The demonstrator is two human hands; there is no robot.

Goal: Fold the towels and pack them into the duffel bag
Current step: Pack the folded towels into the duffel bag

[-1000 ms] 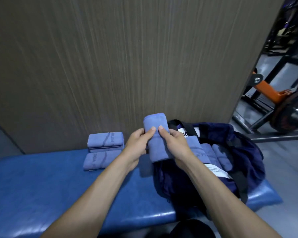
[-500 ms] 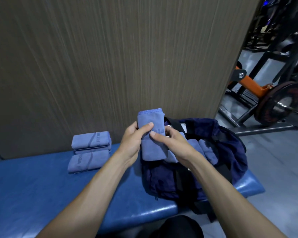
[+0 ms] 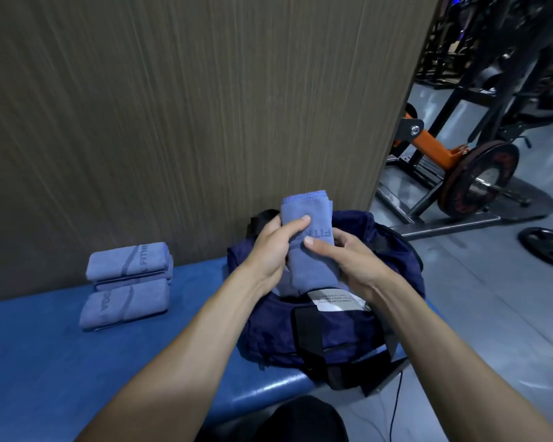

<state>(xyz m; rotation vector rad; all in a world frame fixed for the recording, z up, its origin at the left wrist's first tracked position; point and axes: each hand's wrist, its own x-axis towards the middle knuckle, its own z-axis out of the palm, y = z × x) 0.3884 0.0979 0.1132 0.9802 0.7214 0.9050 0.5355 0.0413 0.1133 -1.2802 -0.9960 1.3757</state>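
Head view: left hand [image 3: 273, 250] & right hand [image 3: 348, 260] both pinching a folded lavender-blue microfibre towel [image 3: 310, 244] upright over the open navy fabric duffel bag [image 3: 332, 333] at the blue padded bench's [image 3: 61, 362] right end. Prob. light, soft, floppy; gripping mid-sides is keeping folds together. Count: 1 towel held, 2 folded towels [image 3: 126, 285] stacked near the bench's back edge; count inside the bag unclear.

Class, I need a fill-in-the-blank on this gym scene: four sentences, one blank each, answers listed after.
1. Both hands grip one folded ____ over the duffel bag.
2. The left hand and right hand hold it ____, short edge up.
3. The bag sits on a ____ padded bench.
4. The towel stack lies to the bag's ____.

Answers: towel; upright; blue; left
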